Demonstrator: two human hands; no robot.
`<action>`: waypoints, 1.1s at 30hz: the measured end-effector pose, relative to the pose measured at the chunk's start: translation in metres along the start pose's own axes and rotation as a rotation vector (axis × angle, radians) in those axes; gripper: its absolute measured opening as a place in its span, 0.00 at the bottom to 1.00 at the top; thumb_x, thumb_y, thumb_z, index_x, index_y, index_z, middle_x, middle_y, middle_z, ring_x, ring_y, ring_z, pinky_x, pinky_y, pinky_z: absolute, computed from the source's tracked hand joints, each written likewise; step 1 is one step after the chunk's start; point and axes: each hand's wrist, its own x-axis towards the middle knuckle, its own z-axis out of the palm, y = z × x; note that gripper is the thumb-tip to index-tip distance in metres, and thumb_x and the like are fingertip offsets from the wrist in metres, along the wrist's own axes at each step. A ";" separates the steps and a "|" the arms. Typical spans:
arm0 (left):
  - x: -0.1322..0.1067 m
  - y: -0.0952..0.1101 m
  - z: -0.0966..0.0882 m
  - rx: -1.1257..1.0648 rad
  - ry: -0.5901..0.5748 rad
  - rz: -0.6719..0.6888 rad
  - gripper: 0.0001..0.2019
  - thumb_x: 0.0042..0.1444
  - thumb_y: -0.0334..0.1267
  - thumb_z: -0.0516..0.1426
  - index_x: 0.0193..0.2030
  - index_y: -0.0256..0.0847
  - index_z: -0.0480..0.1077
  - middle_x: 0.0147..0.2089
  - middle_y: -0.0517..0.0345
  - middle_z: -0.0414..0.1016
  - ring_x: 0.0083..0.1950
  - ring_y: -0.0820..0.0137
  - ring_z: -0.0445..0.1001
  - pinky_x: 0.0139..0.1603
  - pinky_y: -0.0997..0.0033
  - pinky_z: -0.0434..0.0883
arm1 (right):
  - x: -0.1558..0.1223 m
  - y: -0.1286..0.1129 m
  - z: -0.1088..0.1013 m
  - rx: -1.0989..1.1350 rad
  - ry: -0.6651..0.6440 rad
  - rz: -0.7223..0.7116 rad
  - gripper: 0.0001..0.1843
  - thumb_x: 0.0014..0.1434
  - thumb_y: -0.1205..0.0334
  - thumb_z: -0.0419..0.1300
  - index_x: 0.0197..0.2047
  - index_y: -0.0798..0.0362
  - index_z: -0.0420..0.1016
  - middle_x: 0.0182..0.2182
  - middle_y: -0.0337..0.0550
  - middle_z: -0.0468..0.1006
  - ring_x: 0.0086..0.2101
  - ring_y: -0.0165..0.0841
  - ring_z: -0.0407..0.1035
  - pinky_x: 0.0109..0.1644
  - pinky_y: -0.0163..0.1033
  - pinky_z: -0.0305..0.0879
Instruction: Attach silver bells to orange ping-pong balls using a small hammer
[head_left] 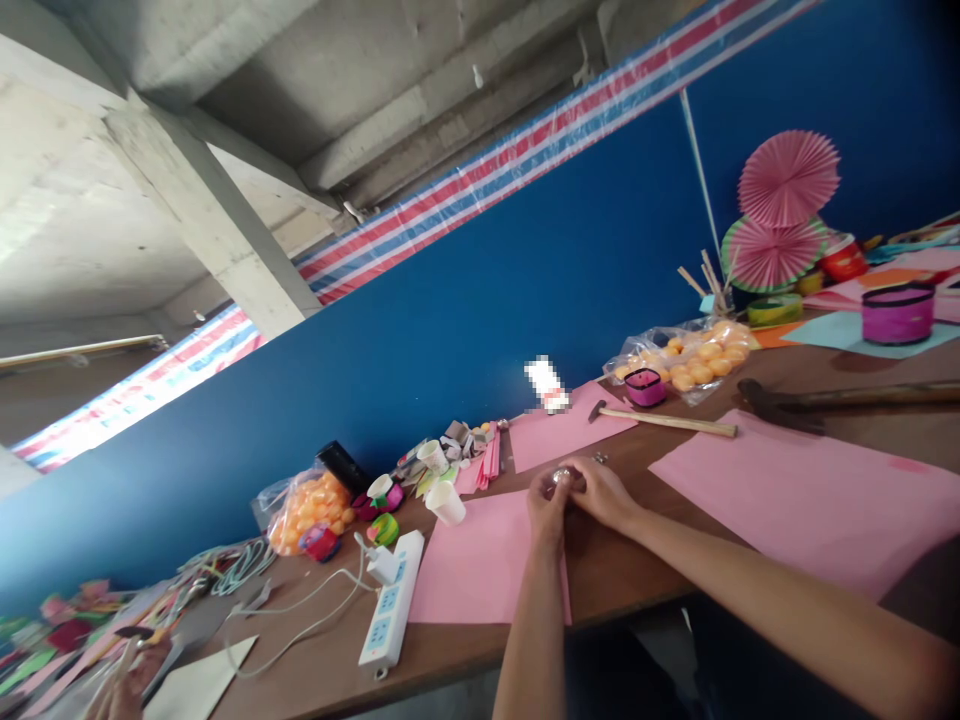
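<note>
My left hand (546,510) and my right hand (600,492) meet over the brown table (600,575), fingers pinched together on a small shiny silver object (562,476) held between them. Both hands hover just above the edge of a pink paper sheet (480,560). Two tiny metal pieces (600,458) lie on the table just beyond my right hand. I cannot make out what the silver object is.
A hammer (664,420) lies beyond my hands, and a second hammer (825,400) at right. Bags of orange balls (694,360) (307,510), paper cups (446,500), a white power strip (390,610), pink paper fans (784,215) and a large pink sheet (810,500) crowd the table. Another person's hand (131,680) shows at bottom left.
</note>
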 end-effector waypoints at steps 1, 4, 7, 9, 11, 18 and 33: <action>-0.001 -0.001 0.001 -0.053 0.021 -0.031 0.18 0.38 0.49 0.61 0.40 0.60 0.71 0.35 0.66 0.78 0.55 0.56 0.67 0.48 0.52 0.69 | 0.000 0.000 0.000 -0.001 0.003 0.000 0.12 0.49 0.64 0.56 0.40 0.52 0.69 0.37 0.45 0.75 0.38 0.38 0.69 0.43 0.41 0.64; -0.003 -0.004 0.006 -0.182 0.077 -0.126 0.18 0.37 0.49 0.61 0.40 0.59 0.71 0.37 0.65 0.78 0.58 0.56 0.63 0.51 0.50 0.67 | 0.000 0.002 0.001 -0.003 0.013 -0.001 0.13 0.48 0.65 0.56 0.40 0.53 0.69 0.37 0.45 0.75 0.38 0.38 0.69 0.43 0.42 0.64; -0.004 -0.005 0.010 -0.224 0.094 -0.142 0.18 0.37 0.48 0.62 0.39 0.60 0.71 0.36 0.65 0.79 0.58 0.55 0.63 0.50 0.50 0.67 | 0.000 0.003 0.001 0.000 0.020 -0.006 0.13 0.48 0.66 0.56 0.40 0.52 0.68 0.37 0.45 0.75 0.39 0.37 0.69 0.44 0.42 0.63; -0.004 -0.004 0.009 -0.237 0.104 -0.157 0.17 0.37 0.47 0.62 0.39 0.60 0.71 0.35 0.66 0.79 0.57 0.56 0.64 0.50 0.50 0.67 | 0.000 0.004 0.002 0.002 0.023 -0.010 0.13 0.47 0.67 0.56 0.40 0.52 0.68 0.37 0.45 0.75 0.39 0.37 0.68 0.44 0.42 0.63; -0.002 -0.001 0.007 -0.258 0.127 -0.192 0.17 0.38 0.46 0.62 0.39 0.60 0.71 0.34 0.65 0.79 0.57 0.56 0.64 0.50 0.50 0.67 | 0.000 0.004 0.002 0.003 0.024 -0.014 0.14 0.47 0.66 0.56 0.40 0.52 0.68 0.37 0.45 0.74 0.38 0.37 0.68 0.44 0.42 0.63; 0.001 0.007 -0.001 -0.187 0.130 -0.138 0.18 0.39 0.49 0.61 0.41 0.60 0.70 0.34 0.67 0.79 0.55 0.57 0.67 0.47 0.54 0.70 | 0.000 0.006 0.003 0.006 0.019 -0.022 0.12 0.49 0.64 0.56 0.40 0.52 0.67 0.37 0.45 0.73 0.38 0.37 0.68 0.42 0.41 0.64; 0.002 0.010 -0.006 0.046 -0.383 -0.179 0.19 0.45 0.48 0.59 0.39 0.36 0.74 0.35 0.50 0.77 0.38 0.61 0.74 0.41 0.63 0.69 | 0.001 0.010 0.004 0.057 -0.033 -0.048 0.22 0.49 0.67 0.57 0.50 0.51 0.69 0.47 0.47 0.73 0.48 0.39 0.67 0.52 0.45 0.61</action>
